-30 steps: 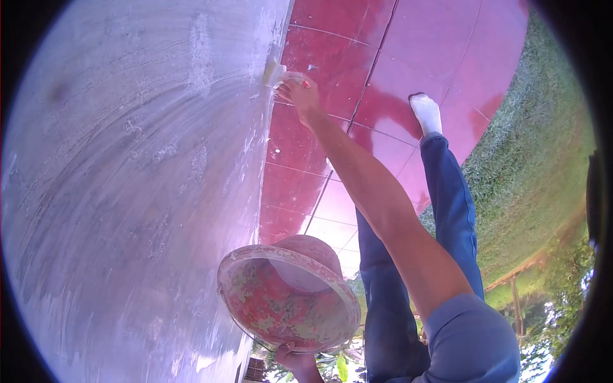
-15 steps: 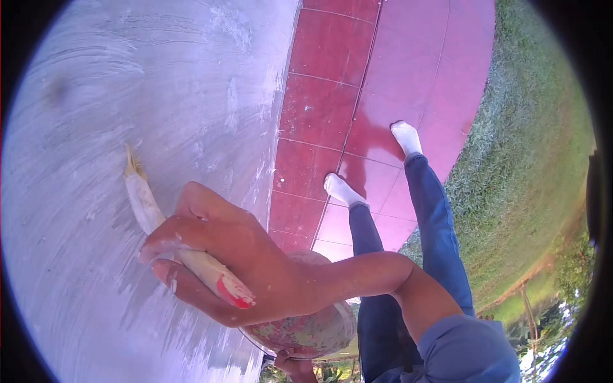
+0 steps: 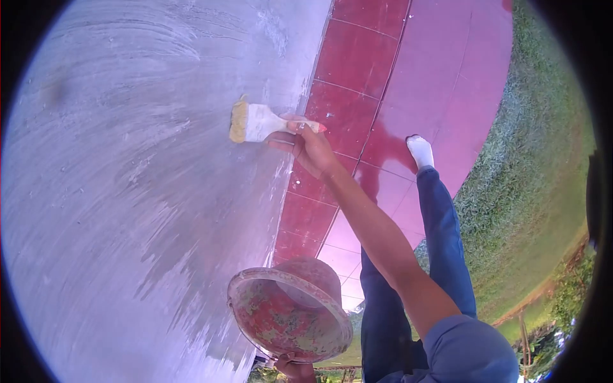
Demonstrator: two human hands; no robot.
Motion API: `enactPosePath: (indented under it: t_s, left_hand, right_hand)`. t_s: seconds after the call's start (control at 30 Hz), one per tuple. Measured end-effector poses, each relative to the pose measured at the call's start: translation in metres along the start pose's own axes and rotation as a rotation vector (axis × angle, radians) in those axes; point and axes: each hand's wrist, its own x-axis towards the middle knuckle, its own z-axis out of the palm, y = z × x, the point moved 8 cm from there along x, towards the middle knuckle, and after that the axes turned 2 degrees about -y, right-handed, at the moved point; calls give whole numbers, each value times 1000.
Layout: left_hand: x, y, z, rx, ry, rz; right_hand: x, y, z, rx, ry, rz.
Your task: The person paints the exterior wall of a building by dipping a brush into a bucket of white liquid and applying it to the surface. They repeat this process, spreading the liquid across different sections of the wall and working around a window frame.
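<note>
My right hand [image 3: 311, 150] grips the handle of a wide flat paintbrush [image 3: 260, 122]. The brush has yellowish bristles, a white-smeared body and a red handle tip. Its bristles lie right at the grey-white wall [image 3: 96, 210], close to where the wall meets the tiles. At the bottom of the view, my left hand [image 3: 295, 370] is closed at the rim and wire handle of a paint-stained bucket [image 3: 287, 319]. The bucket tilts so that its inside shows, crusted with red and pale greenish patches. Most of my left hand is cut off by the view's edge.
Red tiles [image 3: 357, 57] run along the wall's base, with a paler pink band beside them. Grass [image 3: 504, 153] borders the tiles on the right. My legs stand on the tiles, one white-socked foot [image 3: 420, 151] showing. Damp, darker streaks mark the wall.
My right hand has carried the brush up and right in the view, toward the wall's base, turning its flat side into sight. The bucket's opening, earlier mostly behind my arm, now shows.
</note>
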Motion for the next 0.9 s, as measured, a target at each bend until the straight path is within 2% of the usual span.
enactPosePath:
  t_s: [0.07, 0.1, 0.13, 0.27, 0.3, 0.37, 0.43, 0.5, 0.57, 0.63, 0.67, 0.73, 0.77, 0.83, 0.9]
  left_hand:
    - [-4, -1, 9, 23, 8, 30]
    - [-7, -3, 21, -5, -35, 8]
    - [-9, -7, 29, -32, -81, -14]
    - [-14, -3, 11, -3, -24, 77]
    - [-15, -5, 10, -16, -37, 49]
    - [-20, -10, 18, -38, -52, 23]
    - [-27, -10, 38, 0, -65, 1]
    - [-24, -11, 18, -8, -32, -12]
    - [-24, -12, 9, -17, 3, -29]
    - [-22, -16, 15, -87, -52, -46]
    - [-18, -15, -1, -91, -47, -47]
    - [-8, -18, -43, -116, -68, -104]
    - [-10, -19, -36, -119, -62, -105]
    - [-15, -11, -10, -72, -12, 22]
    - [-15, -7, -10, -91, -72, 47]
  right_hand:
    - [14, -7, -39, -7, 143, 12]
    - [19, -11, -49, -13, 135, 12]
    - [22, -19, -66, -97, 240, -24]
    - [24, -41, -73, -369, 504, -185]
    - [24, -43, -61, -372, 498, -189]
    - [15, -68, -6, -941, 548, -297]
    - [4, -78, 70, -1025, 490, -438]
    - [-24, -96, 152, -1112, 380, -522]
    - [-42, -111, 192, -909, 216, -514]
    - [-65, -131, 225, -545, -48, -432]
    - [-73, -137, 229, -547, -49, -425]
    - [-89, -147, 248, -377, -291, -538]
    - [-85, -144, 242, -377, -291, -532]
    - [-65, -126, 223, -143, -407, -428]
    - [-24, -90, 166, -167, -270, -371]
